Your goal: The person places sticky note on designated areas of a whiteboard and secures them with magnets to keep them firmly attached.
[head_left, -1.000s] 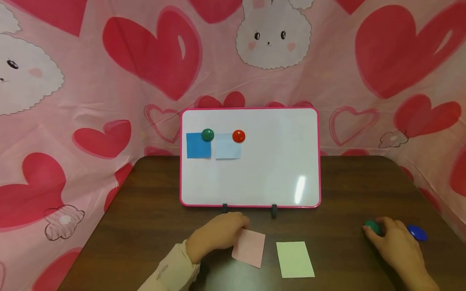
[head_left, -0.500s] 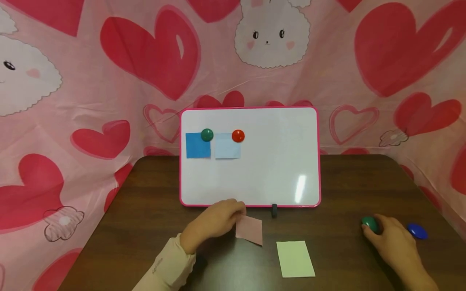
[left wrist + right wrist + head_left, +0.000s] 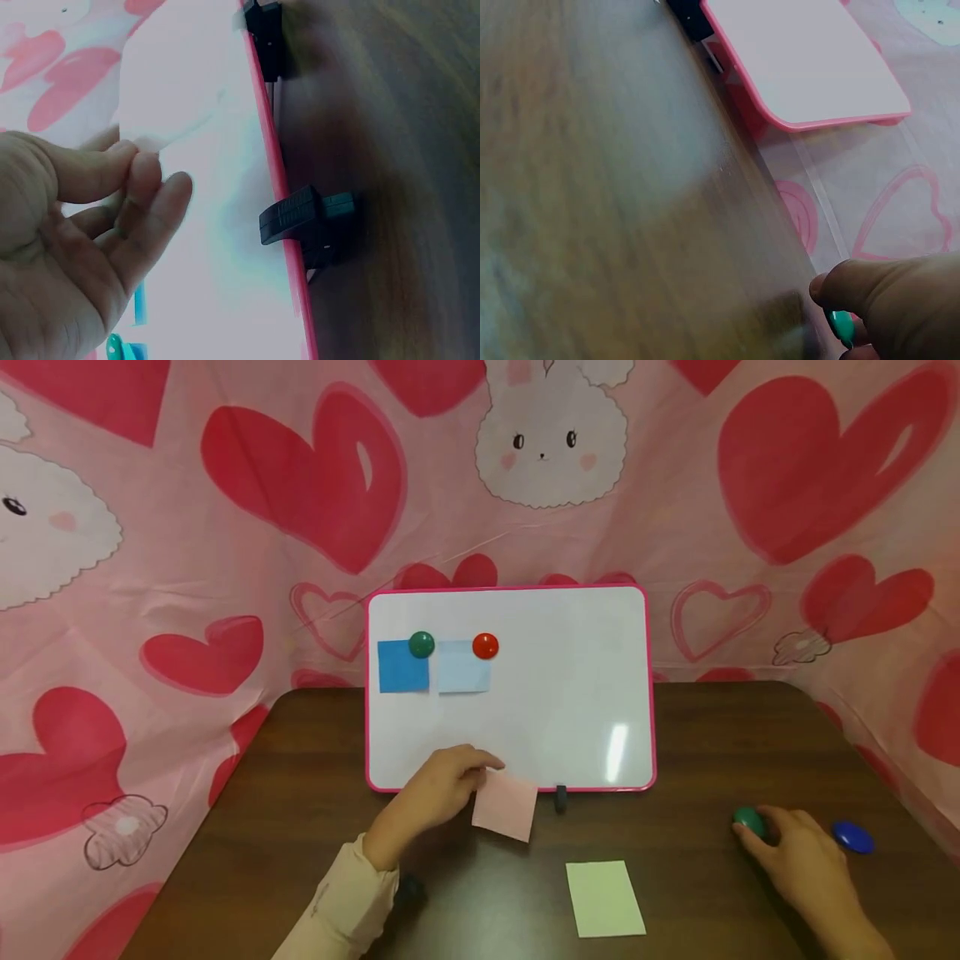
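My left hand (image 3: pixel 441 785) pinches a pink sticky note (image 3: pixel 506 807) by its upper left corner, in front of the lower edge of the whiteboard (image 3: pixel 577 693). In the left wrist view, thumb and fingertips (image 3: pixel 142 161) meet at the note's edge, and the paper is washed out against the bright board. At the right, my right hand (image 3: pixel 806 860) holds a round green magnet (image 3: pixel 750 821) between thumb and fingers, low over the table. That magnet (image 3: pixel 841 325) shows partly behind the thumb in the right wrist view. Beside this hand lies a blue magnet (image 3: pixel 853 837).
A pale green note (image 3: pixel 605 898) lies on the table (image 3: pixel 300 860). On the board, a green magnet (image 3: pixel 422 644) overlaps a blue note (image 3: pixel 403 668) and a red magnet (image 3: pixel 485 646) overlaps a light blue note (image 3: pixel 464 670). A black clip stand (image 3: pixel 561 799) supports the board's lower edge.
My left hand has lifted the pink note up and away from the table to the board's lower edge. The right hand, with the green magnet, has shifted slightly left.
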A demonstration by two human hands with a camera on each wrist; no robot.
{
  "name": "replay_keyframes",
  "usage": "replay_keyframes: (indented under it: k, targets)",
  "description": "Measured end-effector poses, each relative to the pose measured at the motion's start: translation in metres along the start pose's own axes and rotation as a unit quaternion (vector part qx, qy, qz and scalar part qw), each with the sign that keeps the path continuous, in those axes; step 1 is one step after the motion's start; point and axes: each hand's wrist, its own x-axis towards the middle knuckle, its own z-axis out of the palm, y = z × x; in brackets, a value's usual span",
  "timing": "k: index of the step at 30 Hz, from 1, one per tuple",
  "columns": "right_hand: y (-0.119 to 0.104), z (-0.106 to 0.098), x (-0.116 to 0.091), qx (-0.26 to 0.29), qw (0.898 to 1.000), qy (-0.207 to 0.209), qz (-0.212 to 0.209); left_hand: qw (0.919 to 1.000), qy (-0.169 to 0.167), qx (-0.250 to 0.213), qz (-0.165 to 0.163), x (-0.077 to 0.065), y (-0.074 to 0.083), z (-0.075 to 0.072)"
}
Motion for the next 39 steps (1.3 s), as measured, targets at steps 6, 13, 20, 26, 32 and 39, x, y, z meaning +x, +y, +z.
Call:
replay_keyframes:
  k: [6, 13, 20, 26, 32, 39]
  targets:
    - [-0.001, -0.001, 0.0, 0.001, 1.0, -0.002, 0.002, 0.9963, 0.059, -0.038, -0.05, 0.007, 0.004, -0.004]
    - [-0.001, 0.001, 0.001, 0.002, 1.0, -0.001, 0.005, 0.993, 0.1, -0.035, -0.053, 0.016, 0.005, -0.007]
    - [0.0, 0.002, 0.0, 0.005, 1.0, 0.005, 0.004, 0.9873, 0.115, -0.079, -0.076, 0.031, 0.008, -0.012]
    - [0.0, 0.001, -0.001, 0.003, 1.0, -0.001, 0.013, 0.9867, 0.132, -0.065, -0.069, 0.055, 0.013, -0.013]
    - [-0.002, 0.001, -0.002, 0.009, 1.0, -0.003, 0.018, 0.9833, 0.17, -0.019, -0.062, 0.079, 0.02, -0.014]
    - [-0.004, 0.001, -0.005, 0.009, 1.0, 0.02, 0.009, 0.9759, 0.199, -0.034, -0.084, 0.101, 0.03, -0.013]
